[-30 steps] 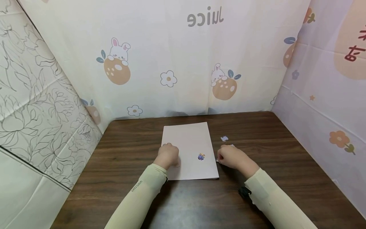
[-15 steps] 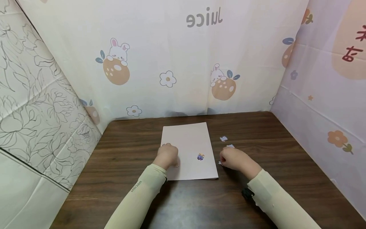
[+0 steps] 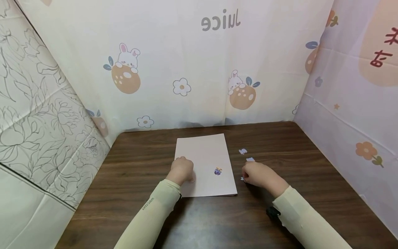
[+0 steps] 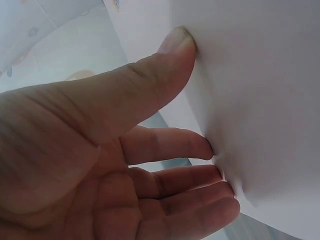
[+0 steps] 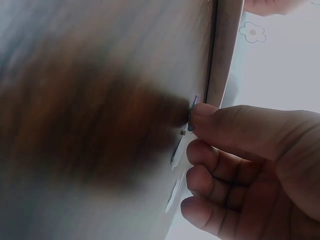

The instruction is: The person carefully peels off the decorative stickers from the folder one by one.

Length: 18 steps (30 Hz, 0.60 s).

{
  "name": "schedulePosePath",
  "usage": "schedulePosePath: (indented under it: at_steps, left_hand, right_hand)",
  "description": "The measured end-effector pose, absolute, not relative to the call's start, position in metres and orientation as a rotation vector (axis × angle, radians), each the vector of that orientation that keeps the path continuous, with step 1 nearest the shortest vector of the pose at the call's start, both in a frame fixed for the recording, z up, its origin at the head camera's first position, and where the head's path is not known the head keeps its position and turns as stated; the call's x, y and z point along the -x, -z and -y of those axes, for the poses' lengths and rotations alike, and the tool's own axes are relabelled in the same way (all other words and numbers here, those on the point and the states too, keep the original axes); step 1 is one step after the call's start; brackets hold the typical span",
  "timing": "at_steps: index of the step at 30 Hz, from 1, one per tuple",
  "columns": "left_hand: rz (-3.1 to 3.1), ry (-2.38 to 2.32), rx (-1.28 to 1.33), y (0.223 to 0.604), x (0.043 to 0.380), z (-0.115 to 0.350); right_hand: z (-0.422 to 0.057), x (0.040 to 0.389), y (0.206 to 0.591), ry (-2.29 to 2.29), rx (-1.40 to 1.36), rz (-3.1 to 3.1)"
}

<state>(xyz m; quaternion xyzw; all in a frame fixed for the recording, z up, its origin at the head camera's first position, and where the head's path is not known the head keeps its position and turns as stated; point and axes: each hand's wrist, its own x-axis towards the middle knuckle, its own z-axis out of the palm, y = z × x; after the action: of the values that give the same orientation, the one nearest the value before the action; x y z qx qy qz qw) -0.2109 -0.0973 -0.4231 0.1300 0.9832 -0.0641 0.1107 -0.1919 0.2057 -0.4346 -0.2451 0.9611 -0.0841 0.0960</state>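
My left hand rests on the left part of a white board, its thumb and fingertips pressed to the surface. On that board's right half lies a small purple-and-orange cluster of jigsaw puzzle pieces. Just right of the board, my right hand pinches a jigsaw piece low over the table. In the right wrist view the thumb tip meets this thin piece, seen edge-on; the index finger is mostly hidden. Two pale jigsaw pieces, one farther back and one nearer, lie beyond the right hand.
The dark wooden table carries everything. Patterned cloth hangs along its back and right, and a floral line-drawn cloth closes off the left.
The right hand has shifted slightly right and toward the body, and the piece at its fingertips has moved with it, away from the board's edge. The left hand has stayed in place.
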Motion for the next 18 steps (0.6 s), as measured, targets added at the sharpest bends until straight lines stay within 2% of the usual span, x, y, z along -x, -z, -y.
schedulePosePath:
  at_steps: [18]
  left_hand:
    - [-2.89,0.181,-0.388,0.423,0.21,0.097]
  right_hand:
    - [-0.222,0.191,0.431,0.262,0.678,-2.857]
